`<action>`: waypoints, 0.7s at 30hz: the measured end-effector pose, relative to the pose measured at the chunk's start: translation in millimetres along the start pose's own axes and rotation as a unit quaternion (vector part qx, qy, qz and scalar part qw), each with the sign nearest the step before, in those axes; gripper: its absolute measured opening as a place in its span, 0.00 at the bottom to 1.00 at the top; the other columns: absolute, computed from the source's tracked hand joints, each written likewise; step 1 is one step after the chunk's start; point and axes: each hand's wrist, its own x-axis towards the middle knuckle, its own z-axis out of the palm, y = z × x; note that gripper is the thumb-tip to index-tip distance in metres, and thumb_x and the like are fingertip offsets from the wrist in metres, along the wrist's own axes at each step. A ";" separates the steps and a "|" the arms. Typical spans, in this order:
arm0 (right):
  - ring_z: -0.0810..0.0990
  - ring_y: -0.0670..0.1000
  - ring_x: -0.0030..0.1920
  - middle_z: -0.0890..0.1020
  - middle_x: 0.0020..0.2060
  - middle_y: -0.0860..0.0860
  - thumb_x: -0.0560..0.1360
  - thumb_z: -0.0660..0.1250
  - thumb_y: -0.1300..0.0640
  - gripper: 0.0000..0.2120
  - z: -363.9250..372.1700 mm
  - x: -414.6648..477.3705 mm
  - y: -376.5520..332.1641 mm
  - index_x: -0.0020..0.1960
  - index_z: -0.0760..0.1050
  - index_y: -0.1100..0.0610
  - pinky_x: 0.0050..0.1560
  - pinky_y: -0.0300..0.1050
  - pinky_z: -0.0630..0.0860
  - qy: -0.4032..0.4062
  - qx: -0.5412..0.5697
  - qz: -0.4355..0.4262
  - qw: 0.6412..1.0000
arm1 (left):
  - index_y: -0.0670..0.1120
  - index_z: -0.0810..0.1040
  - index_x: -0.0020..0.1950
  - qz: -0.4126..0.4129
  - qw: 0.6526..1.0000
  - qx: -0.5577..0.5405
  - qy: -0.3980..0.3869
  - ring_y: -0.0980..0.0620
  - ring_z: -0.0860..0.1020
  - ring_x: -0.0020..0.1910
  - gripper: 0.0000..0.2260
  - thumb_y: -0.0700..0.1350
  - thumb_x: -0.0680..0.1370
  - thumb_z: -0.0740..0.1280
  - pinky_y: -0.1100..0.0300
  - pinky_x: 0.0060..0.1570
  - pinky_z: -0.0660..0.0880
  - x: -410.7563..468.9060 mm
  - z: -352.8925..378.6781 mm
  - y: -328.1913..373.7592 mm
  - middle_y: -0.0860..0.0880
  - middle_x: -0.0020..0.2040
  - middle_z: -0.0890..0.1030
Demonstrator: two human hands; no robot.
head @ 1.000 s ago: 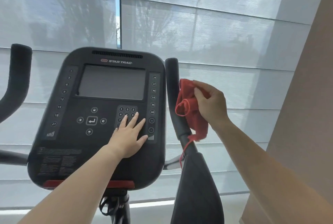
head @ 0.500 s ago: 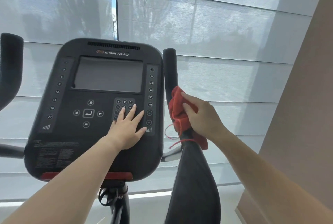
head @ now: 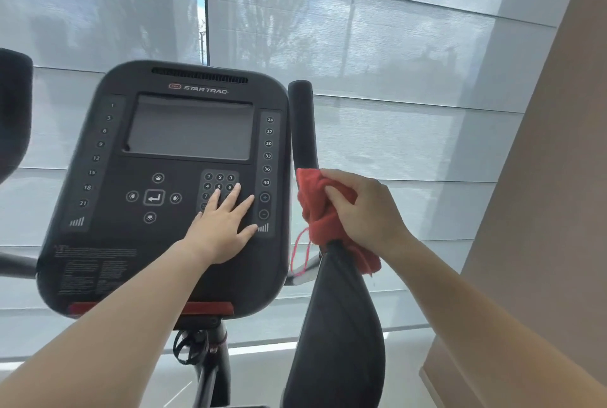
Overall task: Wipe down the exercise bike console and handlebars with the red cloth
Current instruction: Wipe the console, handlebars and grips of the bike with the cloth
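Fingers of the right hand [head: 364, 210] curl round the crumpled red cloth [head: 323, 210], clamping it against the black tubular right handlebar [head: 303, 125]. The thumb side of the grip is hidden behind the fabric. The cloth wraps the bar where the upright tube meets the wide black padded section [head: 338, 325] below, at three o'clock from the console. A thin red thread loop [head: 300, 253] dangles from the cloth at its seven o'clock, and a flap hangs down at its five o'clock, under the wrist.

The left hand [head: 220, 230] lies flat on the black rounded-square plastic console [head: 98, 243], toward four o'clock of its face. The fingers are straight and slightly spread, with the tips on the round-buttoned number keypad [head: 220, 177]. The grey rectangular screen [head: 190, 128] sits at twelve o'clock from that hand, dark, and a red strip [head: 210, 308] runs along the console's lower edge at six o'clock.

At nine o'clock of the view, the black padded left handlebar [head: 14, 112] is cut by the frame edge. Pale grey translucent window blinds [head: 394, 62] fill the background, and a beige wall [head: 542, 210] stands at three o'clock.
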 end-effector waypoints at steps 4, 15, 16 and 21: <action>0.66 0.43 0.68 0.68 0.70 0.46 0.77 0.63 0.56 0.16 17.3 -2.0 -6.0 0.65 0.73 0.51 0.63 0.26 0.55 -0.098 -0.058 -0.048 0.992 | 0.57 0.48 0.76 0.004 1.000 -0.007 0.002 0.46 0.41 0.76 0.27 0.59 0.79 0.53 0.44 0.73 0.53 -1.2 -1.6 -2.3 0.56 0.77 0.41; 0.72 0.38 0.61 0.76 0.60 0.39 0.71 0.70 0.55 0.12 3.2 -15.9 0.4 0.54 0.80 0.46 0.65 0.33 0.62 -0.071 0.005 -0.030 0.997 | 0.56 0.48 0.76 0.002 1.000 -0.025 -0.004 0.48 0.41 0.76 0.27 0.58 0.80 0.53 0.47 0.73 0.52 -1.7 -6.7 -2.0 0.56 0.77 0.42; 0.72 0.38 0.61 0.76 0.60 0.39 0.72 0.70 0.54 0.11 2.9 -16.5 0.5 0.54 0.80 0.46 0.65 0.32 0.62 -0.077 0.010 -0.029 0.997 | 0.55 0.48 0.76 0.001 1.000 -0.028 -0.004 0.49 0.41 0.76 0.27 0.58 0.80 0.53 0.47 0.74 0.52 -1.7 -7.0 -2.5 0.56 0.77 0.43; 0.73 0.33 0.57 0.79 0.56 0.37 0.74 0.67 0.52 0.10 -10.7 -13.4 2.2 0.55 0.80 0.46 0.61 0.28 0.64 -0.085 0.070 -0.013 0.994 | 0.54 0.50 0.77 -0.002 0.995 -0.099 0.007 0.50 0.44 0.76 0.27 0.57 0.80 0.54 0.50 0.74 0.48 -4.1 -17.6 5.2 0.55 0.78 0.47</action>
